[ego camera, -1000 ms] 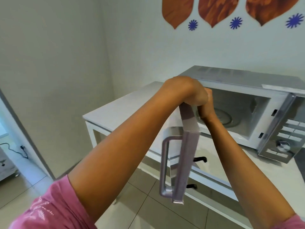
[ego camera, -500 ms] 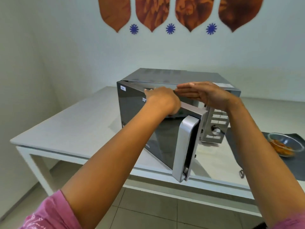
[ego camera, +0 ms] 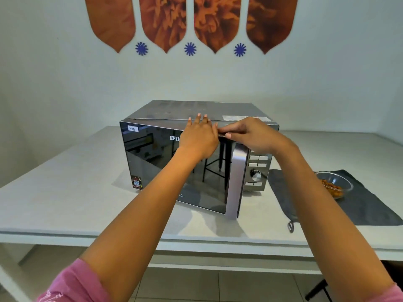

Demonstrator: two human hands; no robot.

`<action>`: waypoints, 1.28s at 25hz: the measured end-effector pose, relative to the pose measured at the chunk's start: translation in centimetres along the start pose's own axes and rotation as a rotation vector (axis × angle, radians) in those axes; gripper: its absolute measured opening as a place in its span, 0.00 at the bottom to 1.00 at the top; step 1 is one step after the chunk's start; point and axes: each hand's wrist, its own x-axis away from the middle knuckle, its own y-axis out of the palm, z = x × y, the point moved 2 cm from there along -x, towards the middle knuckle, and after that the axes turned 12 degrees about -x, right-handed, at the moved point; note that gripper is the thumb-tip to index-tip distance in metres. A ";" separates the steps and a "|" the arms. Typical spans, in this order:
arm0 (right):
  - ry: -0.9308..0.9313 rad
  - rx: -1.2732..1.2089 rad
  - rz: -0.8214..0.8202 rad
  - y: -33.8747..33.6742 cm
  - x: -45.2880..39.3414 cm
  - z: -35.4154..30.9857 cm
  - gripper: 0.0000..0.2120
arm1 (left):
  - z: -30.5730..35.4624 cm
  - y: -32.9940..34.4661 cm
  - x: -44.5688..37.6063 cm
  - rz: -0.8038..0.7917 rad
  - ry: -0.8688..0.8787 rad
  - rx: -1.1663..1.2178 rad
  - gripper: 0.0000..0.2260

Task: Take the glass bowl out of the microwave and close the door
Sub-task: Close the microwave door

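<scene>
A silver microwave (ego camera: 202, 110) stands on the white table (ego camera: 65, 192). Its dark glass door (ego camera: 161, 168) is nearly shut, with a narrow gap at the handle side (ego camera: 236, 182). My left hand (ego camera: 199, 138) lies flat on the door's top edge, fingers spread over it. My right hand (ego camera: 248, 136) rests beside it on the same edge, above the control panel (ego camera: 257, 168), fingertips touching the rim. The glass bowl (ego camera: 334, 184) with orange food sits to the right on a dark cloth (ego camera: 366, 205), outside the microwave.
The wall behind carries brown leaf-shaped decorations (ego camera: 189, 20) and blue stars. The table's front edge (ego camera: 196, 238) runs close to me, with tiled floor below. A dark stand's foot (ego camera: 318, 290) shows at the bottom right.
The door has swung from wide open to almost shut. My head turned to face the microwave front. My left hand opened flat onto the door's top edge; my right hand followed.
</scene>
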 end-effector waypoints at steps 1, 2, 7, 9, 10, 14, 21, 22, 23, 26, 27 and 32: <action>-0.006 0.103 0.021 0.3 -0.1 0.3 0.16 | 0.0 0.5 -0.3 0.052 0.007 0.031 0.25; 0.001 0.203 0.021 0.8 -0.2 0.7 0.18 | 0.0 0.9 -0.6 0.095 0.015 0.036 0.26; 0.148 0.553 0.145 2.7 -1.4 2.4 0.28 | 0.2 2.5 -2.1 0.193 0.031 0.030 0.27; 0.170 0.588 0.272 3.3 -1.9 2.8 0.29 | 0.2 3.0 -2.7 0.225 0.047 0.032 0.26; 0.180 0.586 0.330 3.6 -2.1 3.0 0.29 | 0.1 3.2 -2.9 0.239 0.057 0.033 0.25; 0.206 0.542 0.499 4.7 -3.1 4.0 0.29 | -0.1 3.9 -3.6 0.288 0.068 0.025 0.24; 0.119 0.549 0.550 4.3 -4.6 5.8 0.26 | 0.2 4.7 -4.9 0.358 0.011 0.008 0.25; 0.108 0.549 0.565 4.4 -4.7 6.0 0.26 | 0.2 4.9 -4.9 0.371 0.004 0.006 0.25; 0.100 0.548 0.579 4.4 -4.9 6.2 0.26 | 0.2 4.9 -5.0 0.381 -0.001 0.002 0.25; 0.086 0.539 0.611 4.3 -5.3 6.5 0.25 | 0.3 5.2 -5.4 0.389 -0.013 -0.007 0.25; 0.082 0.545 0.619 4.3 -5.4 6.5 0.25 | 0.4 5.2 -5.4 0.391 -0.016 -0.008 0.25; 0.050 0.607 0.651 4.3 -5.6 6.7 0.27 | 0.3 5.5 -5.6 0.419 -0.022 -0.003 0.25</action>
